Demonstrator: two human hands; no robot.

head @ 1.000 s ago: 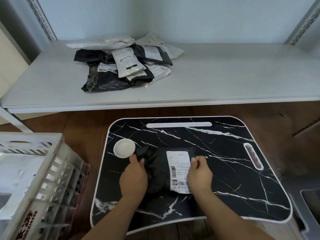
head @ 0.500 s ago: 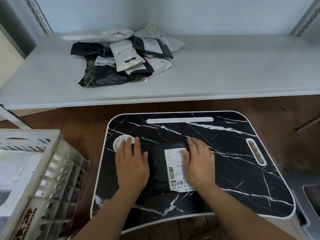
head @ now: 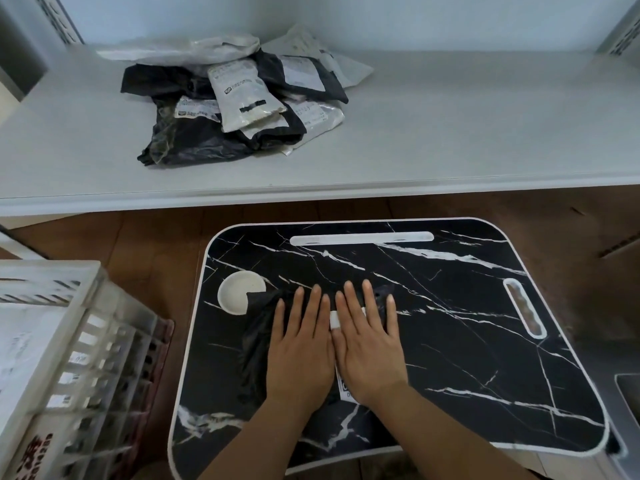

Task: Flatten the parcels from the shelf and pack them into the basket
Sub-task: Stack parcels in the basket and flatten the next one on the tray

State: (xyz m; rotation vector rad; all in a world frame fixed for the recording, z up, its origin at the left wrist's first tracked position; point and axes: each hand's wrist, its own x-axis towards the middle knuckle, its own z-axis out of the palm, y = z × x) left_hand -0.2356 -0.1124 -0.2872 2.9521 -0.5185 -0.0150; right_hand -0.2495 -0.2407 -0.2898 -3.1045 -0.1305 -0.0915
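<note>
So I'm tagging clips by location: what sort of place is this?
Probably a small parcel-sorting corner: a heap of labelled mailers on a metal shelf, a plastic basket, and a lap desk on wood flooring.

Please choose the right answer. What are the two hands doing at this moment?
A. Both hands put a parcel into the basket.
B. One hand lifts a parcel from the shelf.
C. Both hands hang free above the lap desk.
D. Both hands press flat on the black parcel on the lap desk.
D: the left hand and the right hand lie side by side, fingers straight, on the black parcel on the marble-patterned lap desk.
</note>
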